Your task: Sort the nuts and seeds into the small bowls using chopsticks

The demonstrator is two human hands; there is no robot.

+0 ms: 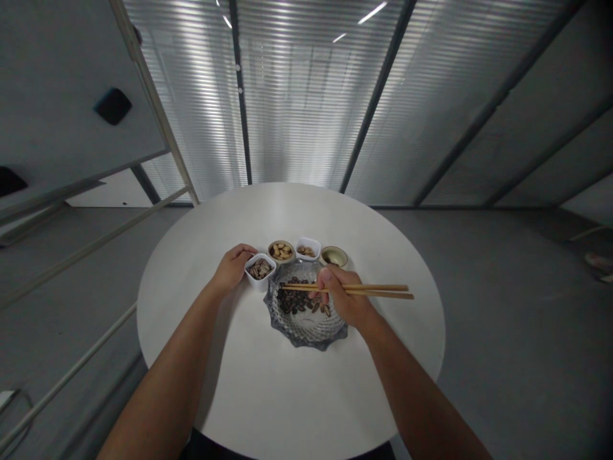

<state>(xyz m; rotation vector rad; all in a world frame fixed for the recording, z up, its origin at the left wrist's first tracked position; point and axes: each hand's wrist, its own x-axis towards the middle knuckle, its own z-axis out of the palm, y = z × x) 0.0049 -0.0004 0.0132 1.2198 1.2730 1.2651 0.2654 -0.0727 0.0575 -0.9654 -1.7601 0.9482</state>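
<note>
1. Wooden chopsticks pinched in right hand, just right of frame centre; fingers closed round both sticks, ends on the dish side nearly together, far ends slightly apart. Loose pinch or a shifting grip: sticks crossing, or slipping onto the table.
2. Dark seeds heaped in the scalloped glass dish, directly under the sticks. Nothing clearly held between the ends, too small to tell. Too hard a squeeze on smooth seeds: one shooting out past the rim.
3. Left hand at center left, fingers curled, touching the white square bowl of striped sunflower seeds; grip or plain contact, cannot tell. Sideways knuckle push: bowl sliding, seeds spilling.
4. Round bowl of peanuts, small white bowl of nuts and round bowl with a few dark bits in a tight arc just beyond the dish. Careless sweep of the long sticks: bowl clipped or tipped.
5. Round white table under everything, dish near its middle. Dropped seeds likely rolling on the smooth top.
</note>
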